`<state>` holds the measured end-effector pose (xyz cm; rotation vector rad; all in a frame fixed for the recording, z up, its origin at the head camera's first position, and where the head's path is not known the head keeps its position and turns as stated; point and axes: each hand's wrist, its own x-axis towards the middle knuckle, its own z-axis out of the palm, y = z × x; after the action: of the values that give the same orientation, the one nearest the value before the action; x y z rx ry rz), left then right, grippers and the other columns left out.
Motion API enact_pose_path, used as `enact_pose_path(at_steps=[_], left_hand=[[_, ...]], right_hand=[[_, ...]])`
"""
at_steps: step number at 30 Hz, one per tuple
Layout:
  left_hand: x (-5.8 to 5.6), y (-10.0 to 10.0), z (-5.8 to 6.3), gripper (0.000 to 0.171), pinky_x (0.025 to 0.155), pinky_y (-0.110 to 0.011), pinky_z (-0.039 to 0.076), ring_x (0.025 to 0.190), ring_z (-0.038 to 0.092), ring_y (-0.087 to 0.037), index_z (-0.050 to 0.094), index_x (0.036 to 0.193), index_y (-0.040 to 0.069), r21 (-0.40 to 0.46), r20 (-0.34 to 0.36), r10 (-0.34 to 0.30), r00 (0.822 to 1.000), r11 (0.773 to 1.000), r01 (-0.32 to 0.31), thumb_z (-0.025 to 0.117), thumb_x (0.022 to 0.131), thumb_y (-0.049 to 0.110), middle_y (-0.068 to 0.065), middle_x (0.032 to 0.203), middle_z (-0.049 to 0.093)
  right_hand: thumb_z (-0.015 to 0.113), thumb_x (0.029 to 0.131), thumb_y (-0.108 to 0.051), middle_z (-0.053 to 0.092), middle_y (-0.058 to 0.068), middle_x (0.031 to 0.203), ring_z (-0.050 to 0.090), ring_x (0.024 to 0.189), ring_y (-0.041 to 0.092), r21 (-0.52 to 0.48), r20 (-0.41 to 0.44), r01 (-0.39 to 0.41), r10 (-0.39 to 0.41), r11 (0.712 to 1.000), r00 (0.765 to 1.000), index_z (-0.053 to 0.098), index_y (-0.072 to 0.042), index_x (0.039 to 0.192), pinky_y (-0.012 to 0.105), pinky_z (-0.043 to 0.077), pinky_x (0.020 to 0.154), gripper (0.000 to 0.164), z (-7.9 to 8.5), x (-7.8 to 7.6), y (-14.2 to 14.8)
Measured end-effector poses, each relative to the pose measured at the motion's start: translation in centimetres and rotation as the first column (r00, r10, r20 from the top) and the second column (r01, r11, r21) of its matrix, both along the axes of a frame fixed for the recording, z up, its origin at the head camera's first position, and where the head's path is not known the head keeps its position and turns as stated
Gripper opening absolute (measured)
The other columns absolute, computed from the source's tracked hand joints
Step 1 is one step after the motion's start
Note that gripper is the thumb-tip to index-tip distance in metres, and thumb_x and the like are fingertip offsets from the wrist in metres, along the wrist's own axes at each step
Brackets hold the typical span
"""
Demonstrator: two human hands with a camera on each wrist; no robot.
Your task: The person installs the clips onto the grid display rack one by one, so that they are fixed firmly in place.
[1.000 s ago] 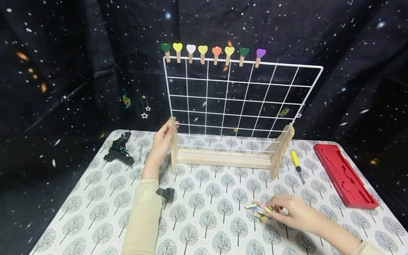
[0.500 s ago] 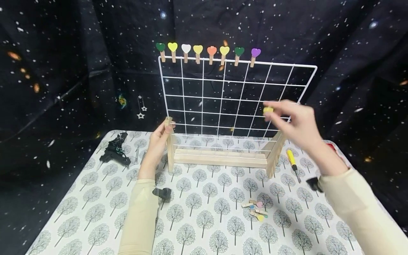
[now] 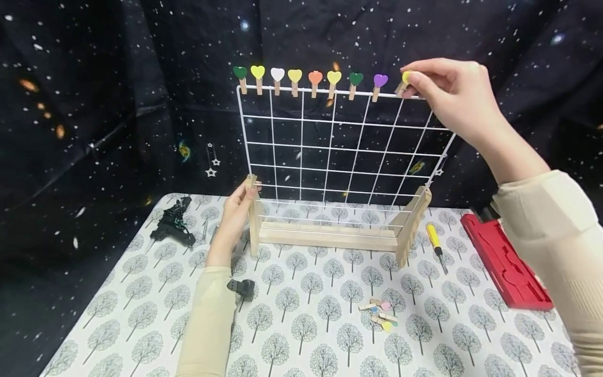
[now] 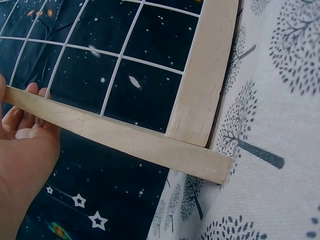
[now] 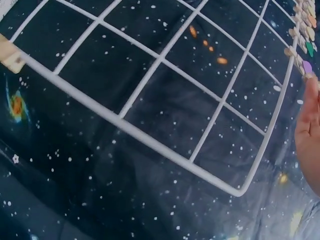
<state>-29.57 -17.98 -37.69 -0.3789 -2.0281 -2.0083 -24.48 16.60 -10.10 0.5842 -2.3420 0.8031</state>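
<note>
A white wire grid stands in a wooden base. Along its top wire sits a row of heart clothespins, among them a purple one at the right end. My right hand pinches a yellow heart clothespin at the top wire, just right of the purple one. At the left side, my left hand grips the upper end of the wooden upright. The left wrist view shows the fingers wrapped round that wooden bar. In the right wrist view the right hand is partly cut off.
Several loose heart clothespins lie on the tree-print tablecloth in front of the rack. A yellow screwdriver and a red tray are at the right. A black tool with a cable lies at the far left.
My right hand has picked a yellow heart clothespin from the loose pile and carried it up to the grid's top wire. The left hand has kept its grip on the upright.
</note>
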Motion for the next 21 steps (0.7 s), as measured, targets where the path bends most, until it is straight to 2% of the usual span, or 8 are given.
enact_pose_path(at_steps=[5,9,13,16,21], left_hand=[[0.0,0.0,0.0,0.046,0.102,-0.034,0.030,0.118,0.042,-0.014,0.043,0.128,0.022,0.014,0.003,0.005,1.000,1.000,-0.005,0.043,0.087,0.042,-0.008,0.124,0.050],[0.1,0.2,0.2,0.045,0.101,-0.034,0.031,0.117,0.042,-0.014,0.041,0.128,0.027,0.020,0.014,-0.002,1.000,1.000,0.002,0.044,0.086,0.043,-0.006,0.123,0.050],[1.0,0.4,1.1,0.046,0.102,-0.035,0.030,0.118,0.041,-0.018,0.038,0.131,0.022,0.015,0.019,-0.012,1.000,1.000,0.012,0.042,0.088,0.038,-0.008,0.123,0.050],[1.6,0.4,1.8,0.045,0.103,-0.037,0.029,0.120,0.040,-0.021,0.038,0.131,0.016,0.002,0.011,-0.013,1.000,1.000,0.013,0.041,0.090,0.035,-0.013,0.125,0.048],[1.8,0.4,1.9,0.043,0.102,-0.036,0.029,0.119,0.041,-0.019,0.041,0.130,0.017,-0.004,0.009,-0.007,1.000,1.000,0.007,0.041,0.090,0.034,-0.013,0.124,0.048]], right_hand=[[0.054,0.084,-0.034,0.062,-0.017,0.070,0.038,0.052,0.009,-0.003,0.057,0.020,-0.020,1.000,0.998,0.064,-0.017,0.105,0.026,0.020,0.046,0.029,1.0,-1.1,-0.5],[0.055,0.084,-0.032,0.062,-0.017,0.069,0.042,0.055,0.007,-0.031,0.083,0.018,-0.015,0.999,0.996,0.065,-0.014,0.101,0.024,0.023,0.051,0.027,1.1,-1.6,-0.5],[0.055,0.084,-0.031,0.062,-0.017,0.067,0.046,0.055,0.006,-0.026,0.079,0.018,-0.016,1.000,0.997,0.065,-0.012,0.097,0.024,0.022,0.048,0.025,1.0,-1.7,-0.7],[0.055,0.083,-0.033,0.060,-0.020,0.064,0.043,0.047,0.005,0.021,0.054,0.030,-0.031,0.999,0.998,0.066,-0.011,0.095,0.025,0.020,0.043,0.026,0.9,-1.8,-0.9],[0.052,0.084,-0.038,0.059,-0.021,0.064,0.043,0.048,0.006,0.111,0.040,0.071,-0.075,0.991,0.996,0.065,-0.013,0.095,0.023,0.024,0.044,0.031,0.7,-1.9,-1.1]])
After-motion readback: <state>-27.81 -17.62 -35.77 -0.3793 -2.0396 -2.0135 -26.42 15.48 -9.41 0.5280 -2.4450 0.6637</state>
